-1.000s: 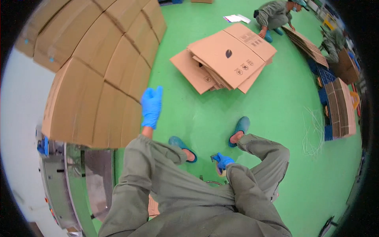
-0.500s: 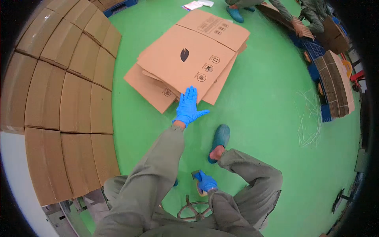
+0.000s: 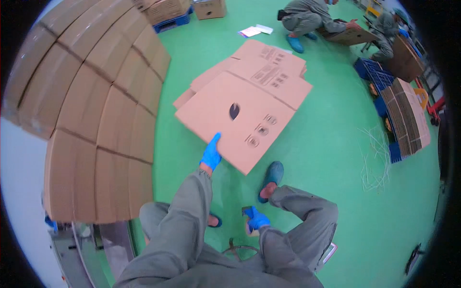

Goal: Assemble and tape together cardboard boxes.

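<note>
Flat carton (image 3: 259, 108) caught by edge

The left hand (image 3: 211, 154) clasps the flat carton's near side, with the sheet overlapping a stack (image 3: 204, 77) on the green floor (image 3: 307, 168). The right hand (image 3: 259, 220) grips a tape dispenser (image 3: 246, 210).

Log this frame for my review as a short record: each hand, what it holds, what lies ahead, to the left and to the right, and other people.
Left hand: grips the near-left edge of a flat carton, thumb on top, other fingers hidden
Right hand: holds a tape dispenser between the knees
Ahead: more flat cartons, partly covered by the gripped one
Left side: wall of stacked boxes
Right side: strapped carton bundle on a blue pallet
People: two co-workers, upper right
</note>
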Tool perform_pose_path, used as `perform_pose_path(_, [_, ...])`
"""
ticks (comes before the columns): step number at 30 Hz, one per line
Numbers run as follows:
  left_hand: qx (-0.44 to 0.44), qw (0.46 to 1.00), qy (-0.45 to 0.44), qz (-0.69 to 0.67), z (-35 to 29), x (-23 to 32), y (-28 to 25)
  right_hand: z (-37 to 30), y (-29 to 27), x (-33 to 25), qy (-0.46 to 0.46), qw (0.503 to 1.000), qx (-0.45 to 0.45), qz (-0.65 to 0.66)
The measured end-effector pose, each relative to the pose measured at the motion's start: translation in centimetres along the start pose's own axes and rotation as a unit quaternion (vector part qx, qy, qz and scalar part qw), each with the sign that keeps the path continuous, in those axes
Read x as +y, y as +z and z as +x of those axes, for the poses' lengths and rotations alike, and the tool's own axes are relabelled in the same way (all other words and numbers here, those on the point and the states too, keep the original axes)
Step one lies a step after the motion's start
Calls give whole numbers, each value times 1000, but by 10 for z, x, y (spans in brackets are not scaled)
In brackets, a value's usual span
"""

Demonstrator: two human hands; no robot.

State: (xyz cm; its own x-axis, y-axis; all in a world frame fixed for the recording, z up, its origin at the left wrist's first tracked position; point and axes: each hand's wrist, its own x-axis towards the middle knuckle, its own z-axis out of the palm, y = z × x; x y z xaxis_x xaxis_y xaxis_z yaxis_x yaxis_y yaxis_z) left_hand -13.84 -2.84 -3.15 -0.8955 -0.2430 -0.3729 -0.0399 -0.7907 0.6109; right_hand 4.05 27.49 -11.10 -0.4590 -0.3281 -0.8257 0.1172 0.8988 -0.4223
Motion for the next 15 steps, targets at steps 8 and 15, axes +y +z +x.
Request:
perform_pose_path(8, [85,942,242,214,-227,132,127,-6,-23,15,-91,989,113,20])
perform_pose_path(15, [266,746,310,527,-415,41,92,-18,-45,-37,-276,892,210,290])
